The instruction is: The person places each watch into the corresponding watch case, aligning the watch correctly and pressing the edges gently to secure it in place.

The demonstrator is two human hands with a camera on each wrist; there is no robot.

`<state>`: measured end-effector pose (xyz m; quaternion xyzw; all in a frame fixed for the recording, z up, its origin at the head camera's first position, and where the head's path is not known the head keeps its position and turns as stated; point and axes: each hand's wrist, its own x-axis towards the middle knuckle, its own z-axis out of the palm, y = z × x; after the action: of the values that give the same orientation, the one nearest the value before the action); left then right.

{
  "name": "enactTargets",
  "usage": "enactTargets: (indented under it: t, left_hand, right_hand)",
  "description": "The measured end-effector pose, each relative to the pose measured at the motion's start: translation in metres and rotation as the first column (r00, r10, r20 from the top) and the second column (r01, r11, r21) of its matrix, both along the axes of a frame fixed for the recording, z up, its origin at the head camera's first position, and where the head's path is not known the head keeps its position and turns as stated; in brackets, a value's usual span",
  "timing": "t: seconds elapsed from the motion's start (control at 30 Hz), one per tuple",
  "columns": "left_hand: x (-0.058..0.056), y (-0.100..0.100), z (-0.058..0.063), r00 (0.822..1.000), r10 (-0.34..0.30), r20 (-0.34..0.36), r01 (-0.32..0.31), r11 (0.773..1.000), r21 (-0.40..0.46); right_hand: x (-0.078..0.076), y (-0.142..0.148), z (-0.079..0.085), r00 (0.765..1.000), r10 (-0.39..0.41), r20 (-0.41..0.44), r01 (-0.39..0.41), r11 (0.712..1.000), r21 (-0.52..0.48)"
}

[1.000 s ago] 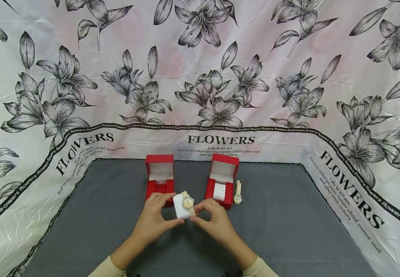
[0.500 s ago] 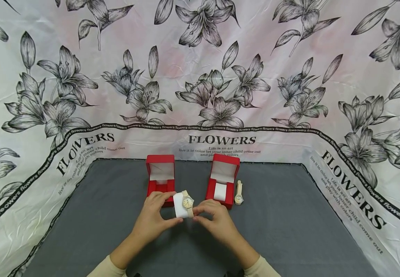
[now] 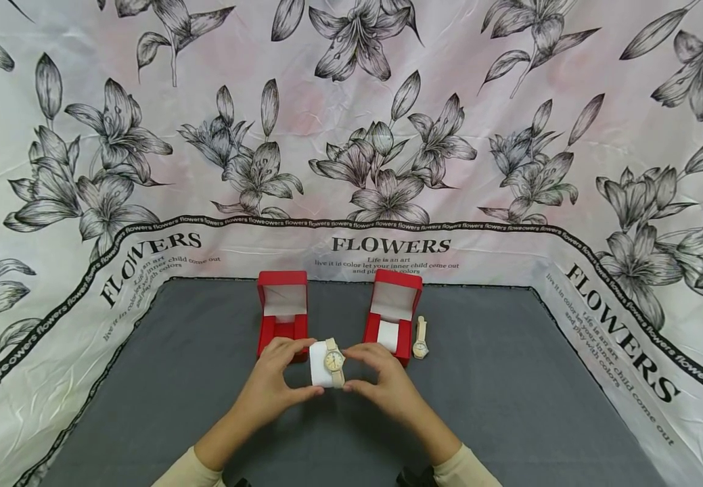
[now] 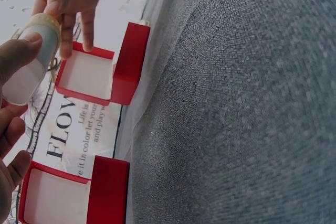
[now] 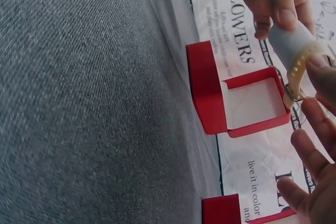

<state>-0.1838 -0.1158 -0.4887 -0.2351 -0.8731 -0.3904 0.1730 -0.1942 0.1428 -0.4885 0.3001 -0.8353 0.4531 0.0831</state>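
Note:
A white watch cushion [image 3: 317, 366] is held up off the cloth by my left hand [image 3: 268, 380], thumb and fingers on its left end. Round its right end goes a cream-strapped wristwatch [image 3: 334, 360], its dial facing up. My right hand [image 3: 388, 380] pinches this watch's end between thumb and fingers. In the right wrist view, the holed cream strap [image 5: 300, 69] lies round the cushion, its metal buckle [image 5: 292, 94] hanging loose below my right thumb [image 5: 321, 74]. My left thumb [image 4: 23, 51] presses on the cushion in the left wrist view.
Behind my left hand stands an open red watch box [image 3: 282, 279]. Another open red box [image 3: 397, 279], with a white cushion [image 3: 388, 334] inside, stands right of it. A second cream watch [image 3: 420, 341] lies beside that box. A flowered sheet [image 3: 290, 247] borders the grey cloth [image 3: 509, 406].
The cushion and watch have shifted slightly right and turned a little more upright. My right hand has moved slightly right with them. The boxes and the second watch stay in place.

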Motion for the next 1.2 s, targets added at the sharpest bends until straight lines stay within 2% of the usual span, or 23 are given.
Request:
enactTargets:
  t: [0.13, 0.33, 0.53, 0.73, 1.07, 1.2]
  left_hand:
    - [0.0012, -0.0003, 0.0013, 1.0, -0.008, 0.021, 0.008, 1.0, 0.01]
    - [0.0021, -0.0005, 0.0034, 0.999, -0.029, 0.025, 0.028, 0.999, 0.029]
    - [0.0019, -0.0003, 0.0032, 0.997, -0.038, 0.072, 0.034, 0.998, 0.054]
    - [0.001, -0.0005, 0.0007, 0.993, -0.045, 0.109, 0.038, 0.997, 0.074]
    - [-0.0004, -0.0011, -0.0021, 0.987, -0.06, 0.15, 0.037, 0.987, 0.154]
    - [-0.0002, -0.002, -0.0008, 0.985, -0.069, 0.157, 0.039, 0.982, 0.187]
  right_hand:
    - [0.0002, 0.0008, 0.0007, 0.998, 0.026, 0.056, -0.027, 1.0, 0.009]
    - [0.0001, 0.0023, 0.0016, 0.997, 0.057, 0.054, -0.058, 0.998, 0.013]
    - [-0.001, 0.0028, -0.0004, 0.996, 0.073, 0.047, -0.074, 0.997, 0.016]
    - [-0.0017, 0.0017, -0.0032, 0.991, 0.077, 0.109, -0.078, 0.997, 0.003]
    - [-0.0028, 0.0019, -0.0067, 0.985, 0.109, 0.133, -0.101, 0.993, -0.063]
    - [-0.0028, 0.0001, -0.0072, 0.988, 0.108, 0.114, -0.095, 0.989, -0.112]
